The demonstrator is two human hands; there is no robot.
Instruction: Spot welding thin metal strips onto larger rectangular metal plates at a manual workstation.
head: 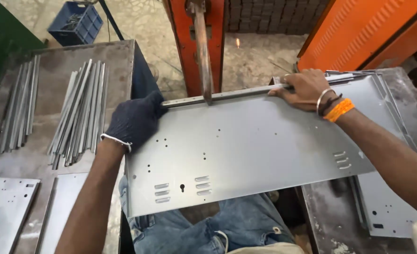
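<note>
A large grey sheet-metal panel (260,146) with punched holes and louvre slots lies across my lap. A narrow metal strip (236,94) runs along its far edge. My left hand (134,120), in a dark glove, grips the panel's far left corner and the strip's end. My bare right hand (305,88) presses on the strip and panel at the far right; bangles and an orange thread circle its wrist. A rusty vertical electrode arm (203,51) of an orange machine (185,37) comes down onto the strip between my hands.
On the worn bench to the left lie two bundles of metal strips (79,113) and flat panels (6,207). More panels (387,207) are stacked on the right table. A blue crate (76,23) stands on the floor behind. An orange casing (364,28) rises at the far right.
</note>
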